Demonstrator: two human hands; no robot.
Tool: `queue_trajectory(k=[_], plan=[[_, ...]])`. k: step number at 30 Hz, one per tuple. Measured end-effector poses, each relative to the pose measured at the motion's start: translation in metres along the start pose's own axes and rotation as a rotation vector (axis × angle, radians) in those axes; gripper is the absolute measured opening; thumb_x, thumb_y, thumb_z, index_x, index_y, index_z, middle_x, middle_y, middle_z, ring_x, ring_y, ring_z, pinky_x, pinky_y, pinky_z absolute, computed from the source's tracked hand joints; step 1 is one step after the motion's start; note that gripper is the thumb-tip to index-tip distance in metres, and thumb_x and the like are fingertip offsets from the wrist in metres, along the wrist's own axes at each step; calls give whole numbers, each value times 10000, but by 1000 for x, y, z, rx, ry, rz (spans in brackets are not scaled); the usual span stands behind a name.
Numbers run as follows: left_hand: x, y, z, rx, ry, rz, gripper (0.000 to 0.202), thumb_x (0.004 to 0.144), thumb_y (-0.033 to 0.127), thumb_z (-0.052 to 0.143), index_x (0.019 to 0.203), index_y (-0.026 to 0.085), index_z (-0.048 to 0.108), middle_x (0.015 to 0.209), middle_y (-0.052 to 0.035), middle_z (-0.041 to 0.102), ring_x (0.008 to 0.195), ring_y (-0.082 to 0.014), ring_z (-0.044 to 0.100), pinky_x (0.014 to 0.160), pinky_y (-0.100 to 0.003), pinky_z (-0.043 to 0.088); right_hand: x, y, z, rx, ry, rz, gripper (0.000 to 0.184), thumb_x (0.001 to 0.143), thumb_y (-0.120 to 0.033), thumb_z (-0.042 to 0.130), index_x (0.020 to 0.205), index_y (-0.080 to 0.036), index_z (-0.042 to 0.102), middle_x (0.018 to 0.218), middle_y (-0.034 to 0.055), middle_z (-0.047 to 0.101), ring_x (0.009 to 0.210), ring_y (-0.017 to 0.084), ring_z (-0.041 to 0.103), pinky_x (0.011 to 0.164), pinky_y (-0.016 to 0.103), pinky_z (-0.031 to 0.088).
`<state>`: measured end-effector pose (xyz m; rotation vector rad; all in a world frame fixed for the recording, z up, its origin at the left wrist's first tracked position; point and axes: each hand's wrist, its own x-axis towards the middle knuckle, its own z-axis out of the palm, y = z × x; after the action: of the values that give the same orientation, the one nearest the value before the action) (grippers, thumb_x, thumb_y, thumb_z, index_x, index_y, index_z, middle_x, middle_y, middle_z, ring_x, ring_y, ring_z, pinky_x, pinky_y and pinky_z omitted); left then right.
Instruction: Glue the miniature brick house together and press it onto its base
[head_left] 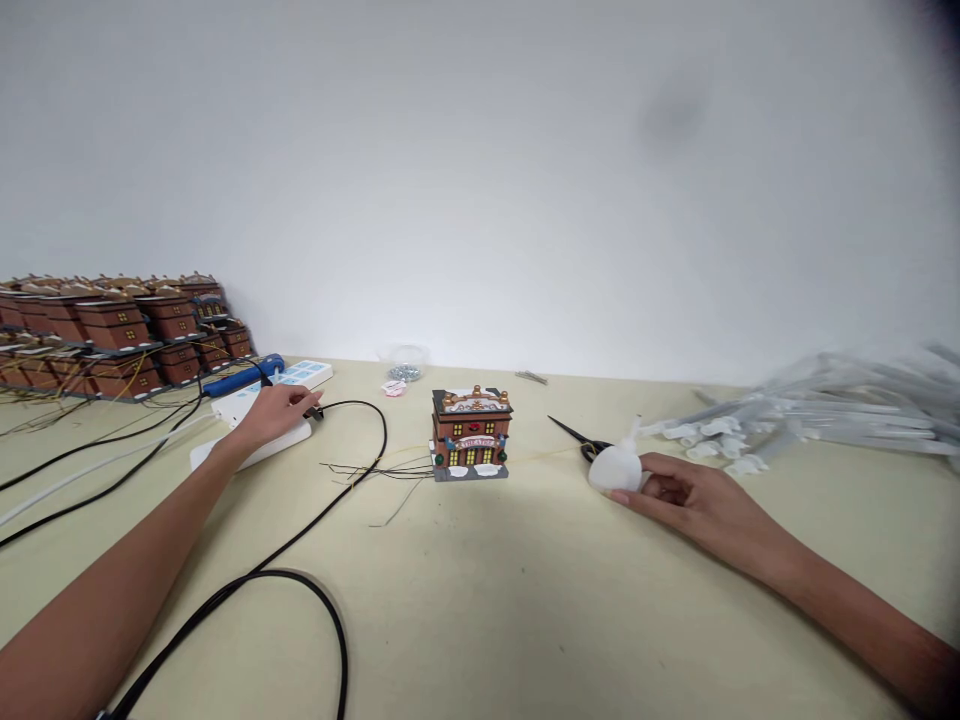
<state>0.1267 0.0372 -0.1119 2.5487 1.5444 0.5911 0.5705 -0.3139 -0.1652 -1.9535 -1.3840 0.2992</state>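
My left hand (281, 408) rests over the white power strip (306, 374) on the left. Its fingers are closed at a small black plug (317, 413), from which a black cable (384, 430) curves away. My right hand (694, 500) grips a white rounded bulb with a narrow tip (616, 468), thumb below and fingers curled behind; its exact kind is unclear. Between the hands, a miniature theatre building (472, 435) stands upright, with thin dark wires (397, 472) trailing from its left side. Black scissors (581, 438) lie just behind the white bulb.
Stacked miniature brick buildings (124, 330) stand at the far left. A blue tool handle (240, 378) lies near the power strip. A clear bag of small metal parts (406, 370) sits by the wall. At right lies a pile of translucent plastic sticks (832, 405).
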Motion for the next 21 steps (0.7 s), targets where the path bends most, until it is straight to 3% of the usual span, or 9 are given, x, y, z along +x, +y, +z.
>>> queue_trajectory(k=[14,21], plan=[[-5,6,-6,124,85,-40,258,985,408,682,1049,159,709,1104,-66,723,1021,-239,698,937,-442,583,2,4,1,51,-40,53,507,759,-701,740,697,-234,553,647,-18,494,629,174,462,565,292,361],[-11,13,-11,184,168,-52,267,990,391,680,1120,158,692,1140,-75,711,1032,-241,696,930,-445,592,1,2,2,96,6,54,475,731,-697,759,792,-240,644,629,-26,485,608,171,448,556,291,340]])
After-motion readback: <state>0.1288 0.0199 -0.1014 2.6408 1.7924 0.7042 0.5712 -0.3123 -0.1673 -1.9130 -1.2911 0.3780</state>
